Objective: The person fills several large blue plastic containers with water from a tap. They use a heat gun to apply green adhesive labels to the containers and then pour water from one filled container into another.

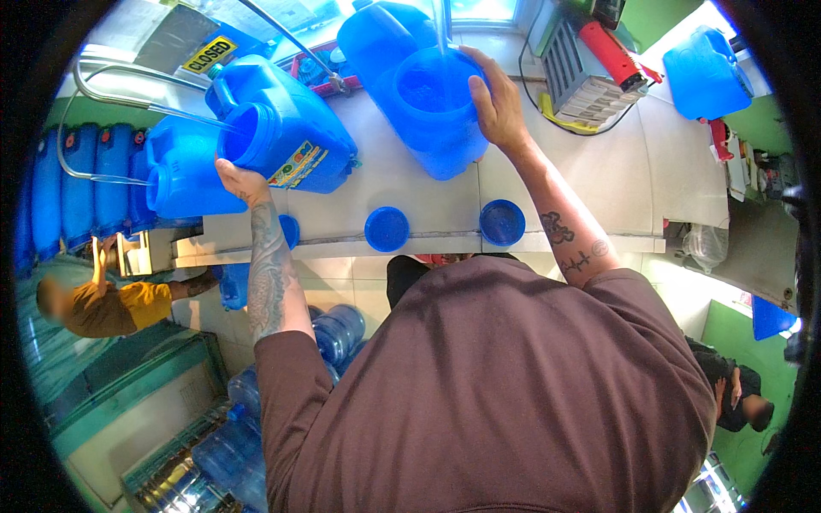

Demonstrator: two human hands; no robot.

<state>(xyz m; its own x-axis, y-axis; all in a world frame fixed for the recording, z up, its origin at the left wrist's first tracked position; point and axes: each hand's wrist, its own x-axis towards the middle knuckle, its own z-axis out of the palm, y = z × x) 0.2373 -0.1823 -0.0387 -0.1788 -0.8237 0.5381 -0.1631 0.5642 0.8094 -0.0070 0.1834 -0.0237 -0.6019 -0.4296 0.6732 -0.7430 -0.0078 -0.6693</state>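
My left hand (244,181) grips the rim of a blue plastic water jug (308,134), tilted with its wide mouth towards me. Water from a curved metal spout (115,97) runs into that mouth. With its thumb at the rim, my right hand (497,99) holds a second blue jug (436,138), into which a stream of water falls from above. Farther left, another blue jug (192,163) takes water from a second thin spout. Round blue caps (387,229) (502,222) lie along the counter's near edge, one more partly behind my left forearm.
The tiled counter (577,173) carries a grey slatted box (577,77) with a red tool (609,51), and a red basket (314,70). Another blue jug (705,74) stands far right. Clear water bottles (340,330) are on the floor. People are at far left (122,304) and right (731,385).
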